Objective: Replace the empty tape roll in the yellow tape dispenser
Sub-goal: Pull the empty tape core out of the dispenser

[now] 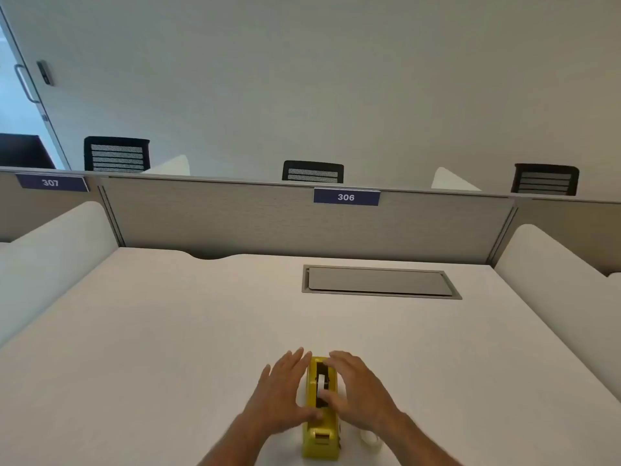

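Observation:
The yellow tape dispenser (321, 438) stands on the white desk (168, 348) near its front edge, lengthwise away from me. A small white roll (321, 381) sits in its black well. My left hand (282, 391) lies along the dispenser's left side with fingers spread and the thumb touching its top. My right hand (361, 391) hovers over the right side, fingers extended past the far end and the thumb at the white roll. A clear tape roll (369, 439) lies on the desk just right of the dispenser, partly hidden by my right forearm.
A grey cable hatch (379, 282) is set into the desk at the back right. A grey partition (235, 216) with a "306" label closes the far edge, and white side dividers (50, 250) flank the desk. Black chairs stand beyond the partition.

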Demonstrator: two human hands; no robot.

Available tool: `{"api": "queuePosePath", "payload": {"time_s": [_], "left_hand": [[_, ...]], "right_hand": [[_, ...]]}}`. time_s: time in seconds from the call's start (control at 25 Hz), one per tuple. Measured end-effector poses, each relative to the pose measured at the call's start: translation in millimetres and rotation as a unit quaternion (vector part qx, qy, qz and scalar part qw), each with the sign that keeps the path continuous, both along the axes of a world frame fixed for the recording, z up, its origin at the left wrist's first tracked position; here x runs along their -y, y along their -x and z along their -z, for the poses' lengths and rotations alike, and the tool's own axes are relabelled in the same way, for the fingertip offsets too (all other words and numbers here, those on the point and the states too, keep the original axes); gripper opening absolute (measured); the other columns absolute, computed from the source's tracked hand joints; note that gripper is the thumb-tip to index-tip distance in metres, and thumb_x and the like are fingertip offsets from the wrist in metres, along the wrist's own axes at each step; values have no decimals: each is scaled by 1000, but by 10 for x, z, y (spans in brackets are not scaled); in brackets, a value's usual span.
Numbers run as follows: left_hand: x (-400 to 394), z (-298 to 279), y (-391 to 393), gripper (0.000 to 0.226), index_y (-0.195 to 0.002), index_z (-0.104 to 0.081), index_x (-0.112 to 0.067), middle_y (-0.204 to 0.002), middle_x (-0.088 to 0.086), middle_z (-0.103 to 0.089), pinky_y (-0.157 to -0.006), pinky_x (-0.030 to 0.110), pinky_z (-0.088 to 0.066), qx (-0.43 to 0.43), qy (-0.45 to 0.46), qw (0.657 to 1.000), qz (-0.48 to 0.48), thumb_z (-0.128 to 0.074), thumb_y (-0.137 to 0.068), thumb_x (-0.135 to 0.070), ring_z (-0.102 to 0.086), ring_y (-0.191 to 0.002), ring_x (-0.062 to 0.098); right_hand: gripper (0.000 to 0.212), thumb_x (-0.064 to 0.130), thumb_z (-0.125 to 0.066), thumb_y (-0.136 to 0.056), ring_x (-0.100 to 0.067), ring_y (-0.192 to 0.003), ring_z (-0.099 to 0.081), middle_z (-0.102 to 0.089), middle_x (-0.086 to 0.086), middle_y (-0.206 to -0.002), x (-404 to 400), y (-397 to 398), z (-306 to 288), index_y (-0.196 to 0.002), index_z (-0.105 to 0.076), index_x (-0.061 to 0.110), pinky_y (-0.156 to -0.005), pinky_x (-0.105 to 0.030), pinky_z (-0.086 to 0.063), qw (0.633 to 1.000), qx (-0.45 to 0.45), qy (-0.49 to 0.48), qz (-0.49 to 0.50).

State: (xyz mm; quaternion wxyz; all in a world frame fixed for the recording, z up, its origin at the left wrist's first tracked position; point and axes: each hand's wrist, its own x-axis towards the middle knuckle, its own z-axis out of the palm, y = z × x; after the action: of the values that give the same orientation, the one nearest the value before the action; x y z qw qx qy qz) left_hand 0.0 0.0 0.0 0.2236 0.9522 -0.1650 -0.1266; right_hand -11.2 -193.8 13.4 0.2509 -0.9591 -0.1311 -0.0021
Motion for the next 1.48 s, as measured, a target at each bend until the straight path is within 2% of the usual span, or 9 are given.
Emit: {"api": "queuePosePath", "payload": {"time_s": [0.24, 0.4, 0.56, 1.0, 1.48], "left_hand": [[12, 63, 54, 106, -155, -5, -39, -167, -15, -4, -124, 50, -10, -11, 17, 1000, -23, -59, -72, -77, -1, -154, 14], [46, 33, 49, 105, -156, -9, -36, -166, -15, -8, -125, 49, -14, -6, 25, 999, -23, -63, -73, -73, -5, -153, 13], [50, -6, 50, 105, -156, -13, -34, -166, -14, -12, -125, 44, -18, -2, 38, 999, -26, -69, -73, -69, -11, -152, 13], [71, -43, 65, 106, -156, -17, -32, -165, -15, -15, -123, 36, -25, -14, 92, 995, -32, -78, -73, -59, -19, -149, 10], [107, -4, 51, 108, -155, -18, -34, -165, -14, -16, -121, 39, -26, -41, 120, 990, -60, -80, -71, -58, -20, -149, 12]], "right_hand": [[66, 61, -60, -81, -6, -133, -35, -41, 13, -147, -67, 8, 42, -139, -44, 36, -108, -26, -41, 1000, -4, 15, -9], [59, 55, -64, -82, -6, -131, -35, -43, 14, -143, -68, 10, 10, -135, -51, 34, -102, -24, -44, 1000, 8, 13, -6], [52, 48, -68, -83, -7, -130, -37, -45, 12, -141, -62, 2, -4, -131, -58, 30, -103, -25, -45, 1000, 4, 2, -8], [43, 48, -66, -82, -5, -115, -45, -53, 14, -128, -82, -51, -25, -121, -59, 32, -92, -20, -49, 1000, 10, 12, -4], [35, 47, -71, -82, -4, -107, -51, -60, 13, -119, -73, -19, -7, -113, -60, 36, -86, -11, -40, 999, 17, -39, 27]]}}
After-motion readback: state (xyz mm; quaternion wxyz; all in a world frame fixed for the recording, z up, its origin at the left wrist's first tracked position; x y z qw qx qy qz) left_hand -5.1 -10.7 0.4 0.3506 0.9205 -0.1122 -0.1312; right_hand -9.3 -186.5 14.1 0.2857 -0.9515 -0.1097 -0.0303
